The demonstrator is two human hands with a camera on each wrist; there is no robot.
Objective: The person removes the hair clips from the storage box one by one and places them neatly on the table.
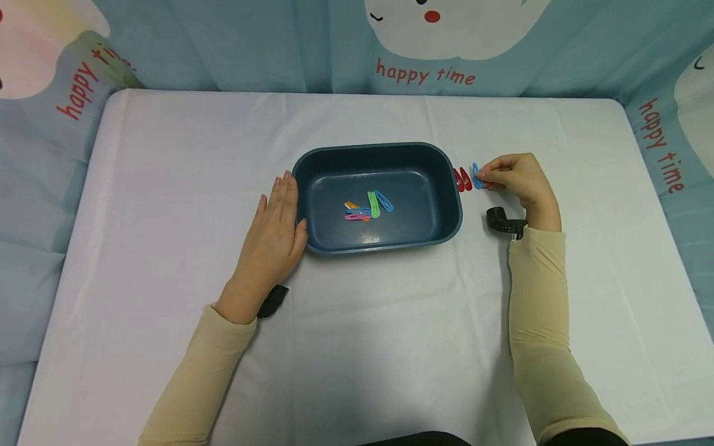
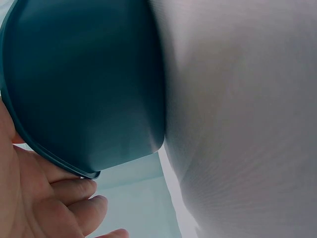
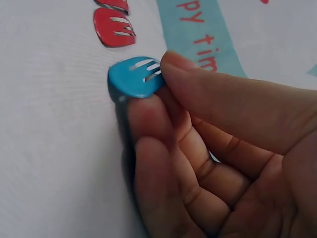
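Between the thumb and fingers of my right hand [image 1: 515,178] is a blue hair clip [image 3: 133,77], pinched just over the white cloth. Two red hair clips [image 1: 462,179] lie side by side between it and the tray's right end; one also shows plainly as a red clip [image 3: 113,29] in the right wrist view. My left hand [image 1: 273,229] rests against the left end of the dark blue tray [image 1: 385,243], its fingers straight along the rim. Inside the tray, a green hair clip [image 1: 374,204] lies among several blue, pink and orange ones.
A white cloth [image 1: 379,347] covers the table. Light blue fabric [image 1: 268,46] with printed cartoon shapes and red lettering hangs behind and along the sides. Black wrist cameras, such as the right one [image 1: 504,222], sit by both wrists.
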